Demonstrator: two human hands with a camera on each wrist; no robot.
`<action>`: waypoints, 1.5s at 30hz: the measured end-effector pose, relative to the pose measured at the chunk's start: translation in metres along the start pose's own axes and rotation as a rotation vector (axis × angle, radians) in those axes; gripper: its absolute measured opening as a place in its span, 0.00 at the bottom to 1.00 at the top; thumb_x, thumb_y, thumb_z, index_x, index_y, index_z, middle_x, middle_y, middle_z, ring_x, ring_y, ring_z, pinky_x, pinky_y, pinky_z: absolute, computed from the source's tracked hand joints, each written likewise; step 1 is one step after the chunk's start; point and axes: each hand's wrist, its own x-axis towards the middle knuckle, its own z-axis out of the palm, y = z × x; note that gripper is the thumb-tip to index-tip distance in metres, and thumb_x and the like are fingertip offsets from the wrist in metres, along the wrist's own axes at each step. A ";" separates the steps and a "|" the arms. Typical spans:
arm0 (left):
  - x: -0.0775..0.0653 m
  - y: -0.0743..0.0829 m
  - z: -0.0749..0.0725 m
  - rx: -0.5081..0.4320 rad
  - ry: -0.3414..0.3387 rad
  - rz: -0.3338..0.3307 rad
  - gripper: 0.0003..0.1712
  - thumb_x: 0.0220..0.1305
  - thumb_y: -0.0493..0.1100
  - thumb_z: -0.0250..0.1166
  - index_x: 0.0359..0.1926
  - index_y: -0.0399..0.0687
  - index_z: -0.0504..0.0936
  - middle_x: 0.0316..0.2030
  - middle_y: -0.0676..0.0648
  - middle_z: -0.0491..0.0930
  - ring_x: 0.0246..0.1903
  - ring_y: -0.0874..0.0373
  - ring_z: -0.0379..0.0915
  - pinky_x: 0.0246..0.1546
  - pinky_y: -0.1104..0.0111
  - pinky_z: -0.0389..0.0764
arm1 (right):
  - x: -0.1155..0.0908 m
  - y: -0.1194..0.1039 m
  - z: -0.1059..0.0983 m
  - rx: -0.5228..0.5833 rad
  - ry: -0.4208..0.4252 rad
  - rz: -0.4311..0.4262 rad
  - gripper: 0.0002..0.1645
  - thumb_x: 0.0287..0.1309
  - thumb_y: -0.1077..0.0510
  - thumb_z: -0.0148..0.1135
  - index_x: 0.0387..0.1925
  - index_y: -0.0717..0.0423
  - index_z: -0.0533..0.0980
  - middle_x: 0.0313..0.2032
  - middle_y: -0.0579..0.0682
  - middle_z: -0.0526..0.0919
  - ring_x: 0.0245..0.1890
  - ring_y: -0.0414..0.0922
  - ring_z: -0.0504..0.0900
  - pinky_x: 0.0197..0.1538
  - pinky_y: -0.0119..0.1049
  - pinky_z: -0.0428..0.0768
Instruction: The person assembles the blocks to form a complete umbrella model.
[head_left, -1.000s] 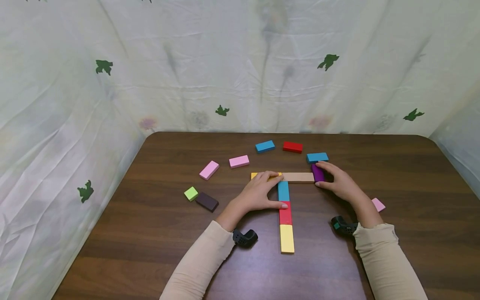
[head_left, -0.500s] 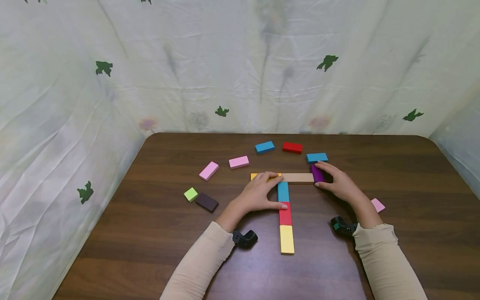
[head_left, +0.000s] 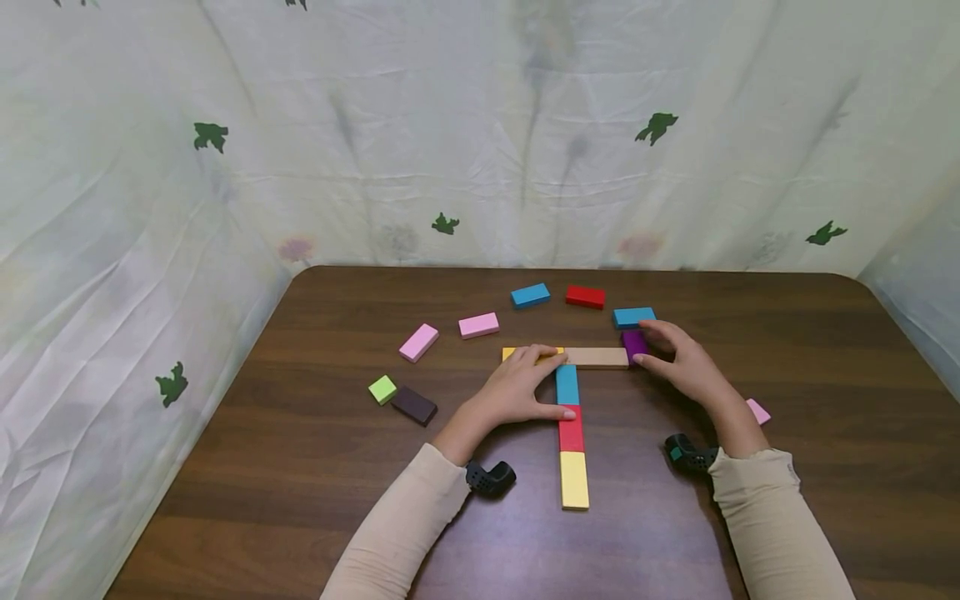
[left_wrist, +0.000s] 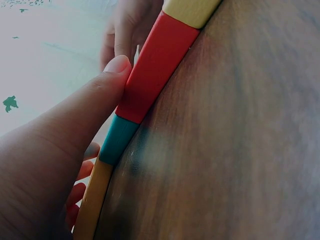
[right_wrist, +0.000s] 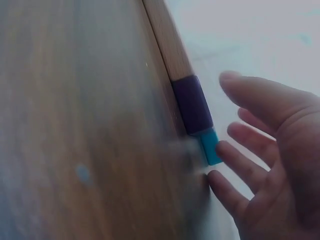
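Flat wooden blocks form a T on the table. Its top is an orange-yellow block [head_left: 508, 353], a plain wood block [head_left: 596, 357] and a purple block [head_left: 634, 343] set crosswise at the right end. A blue block [head_left: 567, 385], red block [head_left: 571, 435] and pale yellow block [head_left: 574, 481] make the stem. My left hand [head_left: 513, 390] rests on the T, thumb at the red block, fingers over the crossbar's left part. Beside the purple block, my right hand [head_left: 693, 367] has its fingers spread; in the right wrist view its thumb is apart from that block [right_wrist: 192, 105].
Behind the T lie a blue block [head_left: 530, 295], a red block [head_left: 585, 297] and another blue block [head_left: 633, 317]. Pink blocks [head_left: 418, 342], a lime green block [head_left: 382, 389] and a dark brown block [head_left: 414, 405] lie left. One pink block [head_left: 758, 411] is beside my right wrist.
My right thumb and fingers have loosened from the purple block, and the hand has shifted slightly right. The purple block stays against the wood block. My left hand has not moved.
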 end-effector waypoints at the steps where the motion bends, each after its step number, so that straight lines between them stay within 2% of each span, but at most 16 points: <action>1: 0.000 0.000 0.000 -0.001 -0.003 -0.002 0.51 0.43 0.75 0.57 0.66 0.57 0.59 0.61 0.53 0.58 0.60 0.57 0.49 0.56 0.62 0.60 | -0.001 0.000 -0.001 0.004 0.005 0.005 0.35 0.57 0.51 0.58 0.63 0.59 0.58 0.59 0.63 0.60 0.55 0.63 0.64 0.53 0.58 0.62; 12: 0.000 -0.001 0.001 -0.012 0.002 -0.001 0.52 0.41 0.77 0.55 0.66 0.58 0.59 0.60 0.53 0.58 0.59 0.57 0.50 0.56 0.61 0.60 | 0.000 -0.007 -0.008 0.034 0.050 0.015 0.35 0.58 0.52 0.57 0.63 0.60 0.58 0.59 0.64 0.61 0.57 0.64 0.61 0.53 0.59 0.61; 28: -0.001 0.000 0.001 -0.015 0.002 -0.004 0.53 0.41 0.77 0.54 0.66 0.59 0.59 0.60 0.53 0.58 0.59 0.57 0.50 0.55 0.62 0.61 | 0.021 -0.014 -0.018 0.071 0.074 0.011 0.31 0.58 0.59 0.57 0.62 0.62 0.60 0.60 0.63 0.61 0.59 0.62 0.58 0.56 0.57 0.59; 33: -0.001 -0.001 0.001 -0.011 0.000 -0.003 0.53 0.41 0.77 0.54 0.66 0.58 0.59 0.61 0.53 0.58 0.59 0.57 0.50 0.56 0.62 0.61 | 0.027 -0.010 -0.021 0.064 0.053 0.013 0.32 0.58 0.61 0.57 0.62 0.63 0.60 0.60 0.64 0.61 0.60 0.63 0.57 0.56 0.57 0.58; 45: -0.001 0.000 0.000 -0.009 -0.010 -0.011 0.53 0.42 0.77 0.54 0.66 0.58 0.58 0.61 0.53 0.57 0.60 0.58 0.49 0.56 0.63 0.60 | 0.041 0.004 -0.025 0.022 -0.049 0.088 0.32 0.59 0.62 0.55 0.64 0.62 0.58 0.62 0.63 0.58 0.61 0.61 0.55 0.57 0.55 0.57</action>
